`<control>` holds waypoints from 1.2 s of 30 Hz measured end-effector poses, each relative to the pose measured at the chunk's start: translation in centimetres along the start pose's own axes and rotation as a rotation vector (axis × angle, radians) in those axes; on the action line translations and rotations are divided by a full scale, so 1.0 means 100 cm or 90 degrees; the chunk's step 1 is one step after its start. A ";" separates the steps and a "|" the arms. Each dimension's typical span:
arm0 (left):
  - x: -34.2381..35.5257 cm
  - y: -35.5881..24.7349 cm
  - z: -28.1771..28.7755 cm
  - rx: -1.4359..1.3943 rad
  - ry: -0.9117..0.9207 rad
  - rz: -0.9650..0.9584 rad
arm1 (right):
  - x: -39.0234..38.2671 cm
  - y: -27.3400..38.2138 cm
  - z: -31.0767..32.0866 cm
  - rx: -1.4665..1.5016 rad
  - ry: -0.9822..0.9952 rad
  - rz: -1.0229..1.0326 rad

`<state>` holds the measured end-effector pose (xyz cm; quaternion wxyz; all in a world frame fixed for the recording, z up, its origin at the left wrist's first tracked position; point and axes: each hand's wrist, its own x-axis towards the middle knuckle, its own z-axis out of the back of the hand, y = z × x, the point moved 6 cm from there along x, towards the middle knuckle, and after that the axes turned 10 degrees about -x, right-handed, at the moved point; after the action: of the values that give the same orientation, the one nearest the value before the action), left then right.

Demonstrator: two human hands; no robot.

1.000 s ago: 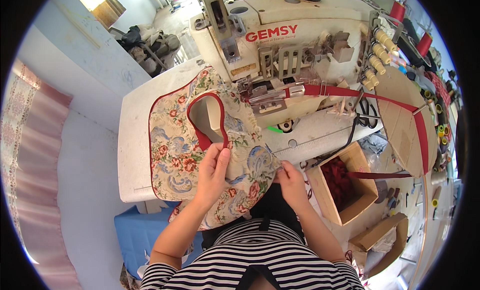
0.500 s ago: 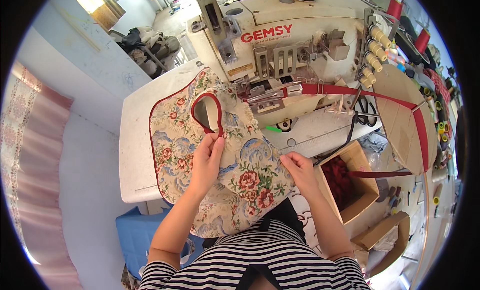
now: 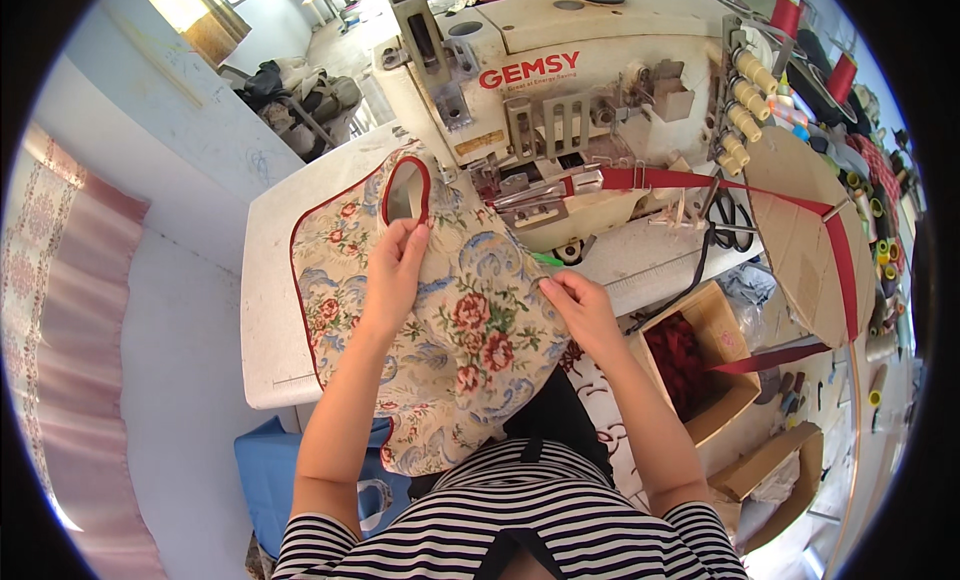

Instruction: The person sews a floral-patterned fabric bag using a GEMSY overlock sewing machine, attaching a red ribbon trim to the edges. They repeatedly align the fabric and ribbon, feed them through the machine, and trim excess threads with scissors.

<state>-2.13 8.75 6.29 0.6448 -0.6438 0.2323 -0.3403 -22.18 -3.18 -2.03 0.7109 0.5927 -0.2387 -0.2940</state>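
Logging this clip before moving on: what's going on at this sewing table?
A person in a striped top sits at a white industrial sewing machine, handling a floral fabric piece edged in red binding. The left hand lies on the fabric just below its neck opening; the right hand pinches the fabric's right edge near the presser foot. Red binding tape feeds into the machine from the right. An open cardboard box holds red material beside the table.

1. Left hand (image 3: pixel 395 270): forearm rises from six o'clock toward twelve, palm down, fingers (image 3: pixel 412 232) flat and pointing to about one o'clock.
2. Right hand (image 3: pixel 578 305): forearm angles toward eleven o'clock, fingers curled, thumb and forefinger pinched together.
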 end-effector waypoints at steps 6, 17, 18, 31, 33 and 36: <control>0.036 -0.001 0.010 0.012 0.008 -0.011 | 0.004 0.005 -0.007 -0.126 -0.014 0.054; -0.202 0.056 0.026 0.456 0.044 0.037 | -0.039 0.017 -0.016 -0.511 0.000 0.048; -0.221 0.069 0.019 0.555 0.111 0.024 | -0.041 0.010 -0.022 -0.519 0.001 0.047; -0.191 -0.076 0.130 0.131 -0.317 -0.114 | -0.091 -0.083 -0.048 -0.079 0.042 -0.043; -0.190 -0.061 0.147 -0.014 -0.475 -0.029 | -0.101 -0.076 -0.050 0.173 0.067 0.006; -0.173 -0.081 0.132 0.010 -0.241 -0.096 | -0.094 -0.073 -0.059 0.101 0.134 -0.107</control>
<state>-4.98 30.89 12.73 0.6543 -0.7071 0.0552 -0.2622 -25.78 6.63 -10.26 0.6561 0.6921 -0.1349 -0.2688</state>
